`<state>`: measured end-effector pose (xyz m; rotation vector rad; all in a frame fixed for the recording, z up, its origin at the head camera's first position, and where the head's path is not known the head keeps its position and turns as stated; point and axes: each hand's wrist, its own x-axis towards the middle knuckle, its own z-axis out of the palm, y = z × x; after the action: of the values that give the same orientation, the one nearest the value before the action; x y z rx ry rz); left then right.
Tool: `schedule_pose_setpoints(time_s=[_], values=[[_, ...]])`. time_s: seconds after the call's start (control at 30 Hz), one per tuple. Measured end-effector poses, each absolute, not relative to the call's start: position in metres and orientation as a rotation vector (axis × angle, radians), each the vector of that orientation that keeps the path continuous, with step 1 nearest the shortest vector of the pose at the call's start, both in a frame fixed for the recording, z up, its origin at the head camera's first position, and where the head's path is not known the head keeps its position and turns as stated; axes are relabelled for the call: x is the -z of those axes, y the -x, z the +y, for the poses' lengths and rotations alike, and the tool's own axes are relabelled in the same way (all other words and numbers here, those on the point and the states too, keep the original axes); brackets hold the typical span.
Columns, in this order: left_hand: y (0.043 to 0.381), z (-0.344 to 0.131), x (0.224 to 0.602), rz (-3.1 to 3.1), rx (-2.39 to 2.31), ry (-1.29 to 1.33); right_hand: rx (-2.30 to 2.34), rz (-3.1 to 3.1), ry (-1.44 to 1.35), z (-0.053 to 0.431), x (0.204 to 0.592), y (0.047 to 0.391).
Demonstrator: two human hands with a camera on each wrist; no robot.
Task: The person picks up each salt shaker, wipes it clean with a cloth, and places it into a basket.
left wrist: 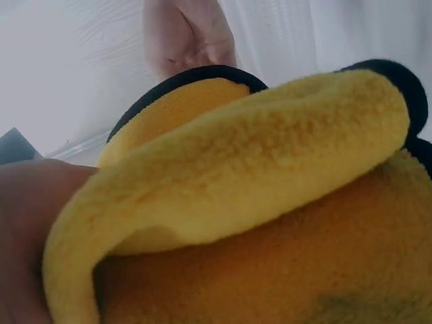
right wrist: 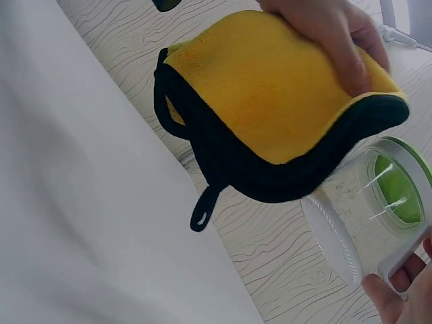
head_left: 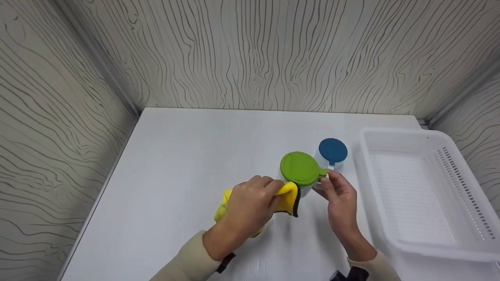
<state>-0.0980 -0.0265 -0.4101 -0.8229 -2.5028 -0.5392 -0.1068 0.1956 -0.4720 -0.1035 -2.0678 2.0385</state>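
Observation:
My left hand grips a yellow cloth with a dark border. In the right wrist view the cloth hangs beside a clear jar, with a dark loop at its edge. The jar has a green lid. By the jar's handle, my right hand holds it, thumb and fingers pinched there. Close behind stands a second clear jar with a blue lid. Folds of the cloth fill most of the left wrist view and hide much of the left hand.
A white perforated plastic basket stands at the right of the white table. Panels with a wood-line pattern rise behind the table and at both sides.

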Motion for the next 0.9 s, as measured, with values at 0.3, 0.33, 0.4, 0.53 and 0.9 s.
schedule_pose_setpoints(time_s=[0.3,0.33,0.4,0.53,0.9], values=[[0.090,0.006,0.402,-2.495,0.512,0.896,-2.058,-2.058,0.094,0.187,0.469,0.105],[0.089,0.010,0.402,-2.487,0.499,0.883,-2.071,-2.049,0.088,0.187,0.469,0.105],[0.088,0.016,0.403,-2.465,0.466,0.846,-2.085,-2.046,0.072,0.186,0.469,0.104],[0.088,0.026,0.406,-2.406,0.369,0.769,-2.086,-2.049,0.028,0.187,0.469,0.103],[0.088,0.032,0.408,-2.408,0.211,0.734,-2.095,-2.034,0.020,0.187,0.468,0.102]])
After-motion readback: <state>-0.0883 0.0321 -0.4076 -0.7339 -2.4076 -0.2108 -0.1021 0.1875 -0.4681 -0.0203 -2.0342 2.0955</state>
